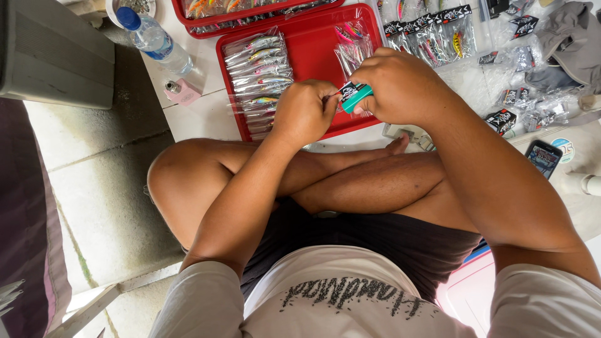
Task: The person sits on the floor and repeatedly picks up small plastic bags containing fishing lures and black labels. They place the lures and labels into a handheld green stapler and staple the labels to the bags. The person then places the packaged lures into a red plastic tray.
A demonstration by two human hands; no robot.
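Both hands' fingers pinching small teal stapler (355, 99) and packet header over red tray (313, 47).

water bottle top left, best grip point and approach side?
Grip the water bottle around its clear middle, probably coming from the floor side on the left. It lies tilted with its blue cap pointing up-left, so the body is the widest bare part. The red tray crowds its right side, and a small pink object sits just below it.

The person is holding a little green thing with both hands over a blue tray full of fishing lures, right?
Not quite: the tray is red, not blue. The head view shows both hands, left hand and right hand, holding the little green thing over it, with packaged fishing lures lying inside.
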